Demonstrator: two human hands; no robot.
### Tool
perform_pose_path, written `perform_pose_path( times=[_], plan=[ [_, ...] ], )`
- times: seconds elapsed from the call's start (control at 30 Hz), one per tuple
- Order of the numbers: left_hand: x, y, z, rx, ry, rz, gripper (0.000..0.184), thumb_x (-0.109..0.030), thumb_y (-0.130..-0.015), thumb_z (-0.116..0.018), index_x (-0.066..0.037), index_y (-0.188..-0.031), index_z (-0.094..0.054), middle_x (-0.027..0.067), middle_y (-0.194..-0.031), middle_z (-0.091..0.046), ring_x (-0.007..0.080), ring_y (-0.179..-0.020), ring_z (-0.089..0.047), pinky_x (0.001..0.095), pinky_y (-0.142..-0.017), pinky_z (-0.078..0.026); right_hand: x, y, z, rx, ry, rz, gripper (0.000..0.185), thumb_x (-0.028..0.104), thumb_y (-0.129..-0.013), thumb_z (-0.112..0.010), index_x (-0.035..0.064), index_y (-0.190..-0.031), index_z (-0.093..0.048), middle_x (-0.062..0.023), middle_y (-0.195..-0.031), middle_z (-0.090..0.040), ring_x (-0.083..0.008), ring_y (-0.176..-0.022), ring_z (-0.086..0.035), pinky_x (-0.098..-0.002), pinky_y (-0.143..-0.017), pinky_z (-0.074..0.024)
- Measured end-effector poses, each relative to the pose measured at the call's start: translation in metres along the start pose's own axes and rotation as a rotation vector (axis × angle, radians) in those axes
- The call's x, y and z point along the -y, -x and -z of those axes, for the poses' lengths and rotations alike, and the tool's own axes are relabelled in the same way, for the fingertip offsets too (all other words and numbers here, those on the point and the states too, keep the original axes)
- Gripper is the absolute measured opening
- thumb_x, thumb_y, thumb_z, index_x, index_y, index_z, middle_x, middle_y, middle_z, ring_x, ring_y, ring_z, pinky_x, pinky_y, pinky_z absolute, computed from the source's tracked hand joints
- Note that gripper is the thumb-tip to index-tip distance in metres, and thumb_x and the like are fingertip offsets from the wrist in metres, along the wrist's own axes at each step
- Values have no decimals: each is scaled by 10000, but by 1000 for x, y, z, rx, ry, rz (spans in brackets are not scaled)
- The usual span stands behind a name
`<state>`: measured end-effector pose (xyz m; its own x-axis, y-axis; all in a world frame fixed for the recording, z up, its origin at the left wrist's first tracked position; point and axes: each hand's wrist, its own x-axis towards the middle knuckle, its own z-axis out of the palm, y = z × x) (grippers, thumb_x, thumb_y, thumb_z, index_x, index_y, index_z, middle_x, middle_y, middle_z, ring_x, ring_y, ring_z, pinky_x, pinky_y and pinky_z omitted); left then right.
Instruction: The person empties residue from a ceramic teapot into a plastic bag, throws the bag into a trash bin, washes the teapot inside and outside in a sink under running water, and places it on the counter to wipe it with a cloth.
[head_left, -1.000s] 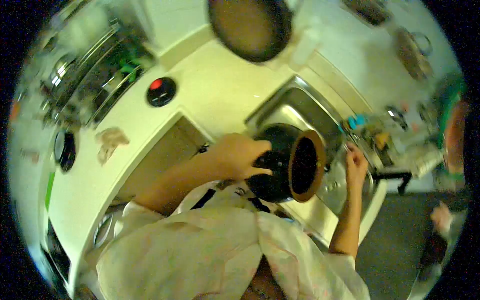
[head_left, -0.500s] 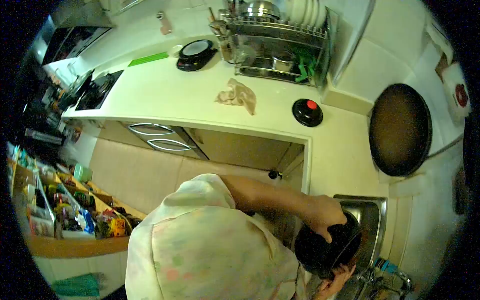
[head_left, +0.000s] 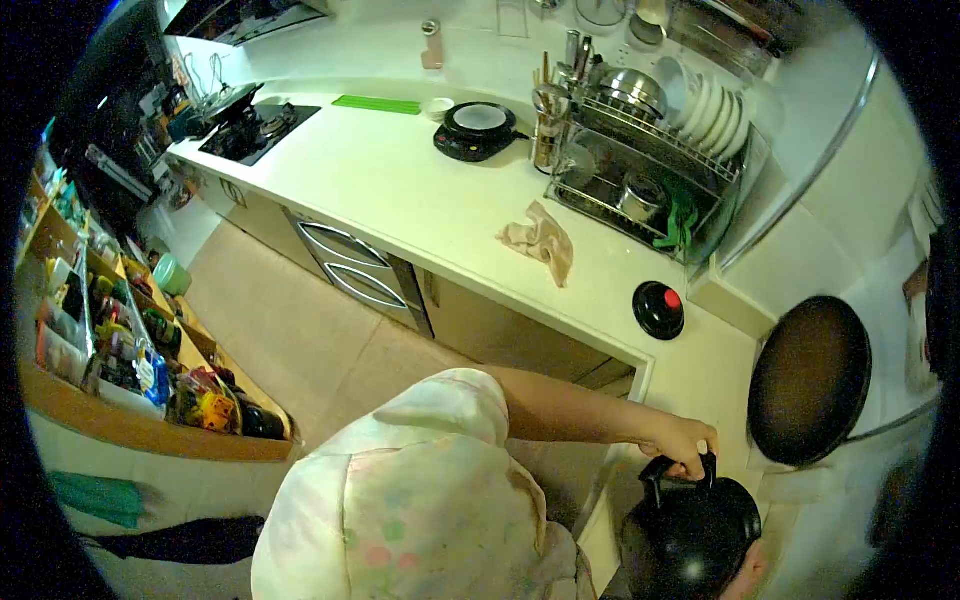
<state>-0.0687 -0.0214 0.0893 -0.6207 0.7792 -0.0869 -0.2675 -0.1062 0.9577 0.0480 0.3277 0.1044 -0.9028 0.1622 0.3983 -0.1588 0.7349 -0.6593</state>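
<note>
At the lower right, my left hand (head_left: 685, 447) is closed round the handle of a black pot (head_left: 690, 540). The pot's dark, rounded surface faces up with a small bright reflection, and its opening is not visible. Part of my right hand (head_left: 746, 572) shows against the pot's lower right side, its fingers partly hidden by the pot. Up the counter from the pot lies a round black lid (head_left: 658, 311) with a red knob.
A crumpled beige cloth (head_left: 542, 242) lies on the white counter (head_left: 410, 175). Behind it stand a dish rack (head_left: 650, 150) and a black appliance (head_left: 475, 132). A round dark pan (head_left: 810, 380) leans at the right wall. Shelves of packets (head_left: 150, 360) stand lower left.
My view has swung round towards the long counter. My right hand has left the tap area for the pot. My left hand has moved from the pot's body to its handle.
</note>
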Motion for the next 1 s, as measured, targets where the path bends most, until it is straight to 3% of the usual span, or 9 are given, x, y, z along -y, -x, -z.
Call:
perform_pose_path(
  times=[0.07,0.1,0.23,0.53,0.63,0.73,0.8,0.9,1.0],
  plan=[
    [3,-5,11,112,326,58,582,2,-793,-640,-28,-1282,-326,107,-713,-567,141,-574,-523,251,-470,-434,44,-33,-12,68,-46,-192,596,532,-935,-457,260,-1442,-299,-90,-1382,-399,-186,-606,-376,-335,-526,-305],
    [-3,0,8,9,327,60,379,51,-803,-593,-9,-1155,-466,100,-715,-566,123,-576,-518,246,-476,-424,60,-49,-16,103,-68,-243,597,531,-933,-462,247,-1434,-306,-94,-1373,-404,-188,-622,-382,-336,-540,-309],
    [28,-33,32,105,460,67,47,25,-804,-588,-20,-792,-589,55,-680,-550,124,-527,-483,255,-453,-420,116,-91,-40,198,-78,-368,600,528,-922,-484,197,-1400,-334,-107,-1340,-425,-200,-688,-403,-342,-595,-326],
    [22,-17,115,-1,686,404,29,-33,-824,-574,-41,-848,-589,43,-624,-527,131,-519,-477,304,-476,-446,212,-138,-138,343,-79,-574,625,519,-896,-533,84,-1323,-396,-136,-1265,-473,-227,-836,-451,-355,-718,-364],
    [24,4,157,23,757,129,79,-67,-832,-590,-28,-900,-595,48,-659,-556,130,-531,-486,297,-492,-449,243,-156,-170,362,-31,-612,638,517,-888,-550,47,-1298,-417,-146,-1240,-489,-236,-886,-467,-359,-759,-376],
    [25,36,215,-54,366,-202,177,-83,-837,-609,-21,-1001,-583,61,-748,-594,127,-556,-499,283,-494,-439,271,-172,-203,407,-5,-630,652,514,-880,-566,9,-1272,-438,-156,-1215,-505,-245,-935,-483,-363,-800,-389],
    [0,104,244,-190,551,-113,355,-147,-859,-649,-35,-1163,-505,82,-842,-606,125,-577,-506,272,-472,-405,293,-181,-231,453,4,-628,663,512,-874,-577,-16,-1255,-452,-162,-1199,-515,-251,-968,-494,-366,-827,-397],
    [6,177,307,-272,406,-176,341,-166,-860,-658,-73,-1153,-511,58,-814,-612,81,-570,-500,228,-464,-397,328,-183,-291,548,0,-546,681,509,-866,-594,-54,-1230,-472,-172,-1174,-531,-260,-1018,-510,-370,-868,-410],
    [-15,277,354,-383,472,-125,316,-113,-870,-642,-80,-1160,-521,24,-787,-592,65,-561,-480,216,-465,-391,384,-175,-376,607,-11,-230,554,502,-882,-579,-36,-1017,-565,-89,-947,-574,-189,-823,-501,-343,-747,-422]
  ],
)
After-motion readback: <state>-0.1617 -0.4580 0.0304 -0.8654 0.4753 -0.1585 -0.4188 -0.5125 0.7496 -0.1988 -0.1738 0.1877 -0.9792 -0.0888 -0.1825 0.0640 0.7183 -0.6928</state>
